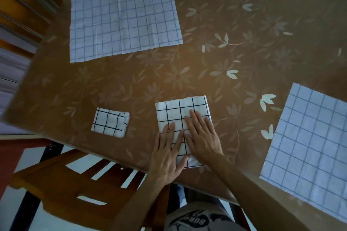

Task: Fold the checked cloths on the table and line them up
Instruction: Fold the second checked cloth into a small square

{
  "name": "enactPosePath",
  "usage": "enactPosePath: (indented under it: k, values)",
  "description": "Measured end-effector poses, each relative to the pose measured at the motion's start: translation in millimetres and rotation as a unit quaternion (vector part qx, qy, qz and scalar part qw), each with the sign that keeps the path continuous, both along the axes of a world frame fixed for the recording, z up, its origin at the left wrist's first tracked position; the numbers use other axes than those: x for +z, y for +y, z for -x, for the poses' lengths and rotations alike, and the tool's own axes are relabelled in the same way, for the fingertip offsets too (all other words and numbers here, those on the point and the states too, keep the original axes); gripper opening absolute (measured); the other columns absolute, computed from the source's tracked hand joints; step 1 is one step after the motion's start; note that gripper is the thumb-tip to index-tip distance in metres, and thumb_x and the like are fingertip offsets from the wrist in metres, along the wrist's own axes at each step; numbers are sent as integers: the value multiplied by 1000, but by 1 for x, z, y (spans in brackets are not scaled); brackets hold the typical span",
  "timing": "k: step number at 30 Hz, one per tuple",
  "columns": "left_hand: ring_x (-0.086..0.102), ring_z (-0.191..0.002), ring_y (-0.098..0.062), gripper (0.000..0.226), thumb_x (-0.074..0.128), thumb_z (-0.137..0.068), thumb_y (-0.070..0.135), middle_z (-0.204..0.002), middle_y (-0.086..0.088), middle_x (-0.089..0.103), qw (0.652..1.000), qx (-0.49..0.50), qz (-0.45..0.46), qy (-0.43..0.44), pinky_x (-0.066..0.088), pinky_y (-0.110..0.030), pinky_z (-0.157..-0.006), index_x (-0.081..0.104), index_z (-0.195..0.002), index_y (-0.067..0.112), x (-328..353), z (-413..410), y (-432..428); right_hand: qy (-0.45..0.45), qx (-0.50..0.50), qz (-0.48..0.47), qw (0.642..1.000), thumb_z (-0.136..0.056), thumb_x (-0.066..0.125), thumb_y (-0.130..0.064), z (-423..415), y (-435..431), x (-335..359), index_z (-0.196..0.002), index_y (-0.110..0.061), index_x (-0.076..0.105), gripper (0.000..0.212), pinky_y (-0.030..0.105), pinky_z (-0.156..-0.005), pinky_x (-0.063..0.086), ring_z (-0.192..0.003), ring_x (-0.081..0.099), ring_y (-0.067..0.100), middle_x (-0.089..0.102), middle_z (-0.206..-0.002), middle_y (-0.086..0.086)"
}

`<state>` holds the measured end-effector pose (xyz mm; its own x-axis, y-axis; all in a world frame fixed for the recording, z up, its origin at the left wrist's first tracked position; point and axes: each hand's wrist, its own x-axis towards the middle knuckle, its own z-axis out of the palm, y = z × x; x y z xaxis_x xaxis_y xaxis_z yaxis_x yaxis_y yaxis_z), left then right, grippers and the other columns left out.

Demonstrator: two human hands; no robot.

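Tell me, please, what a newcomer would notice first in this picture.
First, the two hands, left hand and right hand, pressing flat on a half-folded checked cloth at the near table edge. Then the small folded cloth to its left, and two unfolded cloths: one far left, one at right.

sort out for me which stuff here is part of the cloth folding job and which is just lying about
Part of the job:
- half-folded cloth under left hand and right hand
- small folded cloth
- flat cloth at the far left
- flat cloth at the right

Just there:
- table
- wooden chair
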<state>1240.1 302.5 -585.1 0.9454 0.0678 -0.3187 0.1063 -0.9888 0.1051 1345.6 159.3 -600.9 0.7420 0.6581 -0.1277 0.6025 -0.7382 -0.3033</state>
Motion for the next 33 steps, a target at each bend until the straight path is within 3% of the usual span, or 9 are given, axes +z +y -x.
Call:
enactPosePath:
  k: [4, 9, 13, 16, 20, 23, 26, 30, 33]
  values:
    - [-9, -153, -32, 86, 23, -94, 75, -166, -14, -14, 1000, 0, 14, 12, 14, -56, -122, -5, -159, 26, 7, 14, 16, -10, -31, 31, 999, -102, 27, -47, -27, -21, 2, -157, -15, 9, 66, 44, -123, 8, -152, -2, 19, 1, -165, 7]
    - [-9, -153, -32, 88, 26, -92, 75, -166, -13, -15, 1000, 3, 17, 20, 13, -56, -121, -5, -159, 26, 18, 15, 16, 10, -6, 36, 999, -104, 26, -45, -38, -31, 12, -157, -16, 11, 62, 46, -122, 15, -152, 1, 20, 0, -165, 5]
    - [-7, -154, -31, 92, 39, -90, 71, -166, -12, -13, 998, 24, 51, -1, 10, -53, -123, 1, -160, 25, 27, 12, 12, 44, -102, -60, 992, -102, 42, -31, -23, -41, 31, -149, -13, 35, 50, 46, -108, 38, -135, 40, 30, 32, -156, 10]
    - [9, -153, -35, 87, 53, -89, 62, -166, -17, 10, 996, -11, 71, -53, 15, -51, -121, 23, -158, 19, 27, 16, 14, 22, -121, -124, 985, -100, 42, -27, 3, -61, 39, -127, -13, 54, 33, 45, -81, 50, -95, 55, 26, 55, -118, 6]
    - [47, -124, -28, 60, 72, -77, 55, -136, -9, 49, 979, -156, 96, -88, 51, -47, -99, 58, -125, 20, 21, 22, 12, 66, -134, -143, 978, -96, 52, -25, 43, -78, 43, -111, -19, 53, 16, 32, -62, 56, -77, 60, 18, 56, -99, -1]
    - [52, -118, -21, 49, 79, -75, 47, -125, -4, 56, 976, -154, 127, -82, 54, -38, -95, 62, -116, 25, 19, 20, 11, 177, -220, -137, 950, -93, 60, -25, 59, -80, 47, -123, -22, 49, 31, 39, -71, 57, -84, 61, 17, 54, -107, -3]
    - [54, -120, -23, 29, 75, -84, 28, -125, -7, 58, 967, -182, 132, -116, 52, -37, -97, 65, -110, 21, 12, 20, 15, 200, -250, -135, 938, -88, 65, -26, 68, -80, 47, -131, -25, 47, 47, 35, -75, 56, -92, 61, 14, 52, -118, -6]
    - [57, -114, -26, 18, 75, -84, 19, -118, -11, 62, 954, -203, 144, -169, 52, -37, -95, 67, -100, 14, 11, 22, 20, 113, -196, -85, 970, -77, 71, -11, 85, -81, 42, -121, -19, 59, 46, 31, -58, 57, -90, 64, 26, 55, -119, 7]
    - [59, -110, -26, 11, 66, -92, 19, -114, -9, 65, 945, -188, 184, -196, 52, -38, -93, 71, -97, 10, 12, 25, 25, 41, -197, -70, 977, -70, 81, -6, 92, -74, 46, -111, -16, 66, 45, 32, -62, 58, -96, 60, 27, 57, -119, 9]
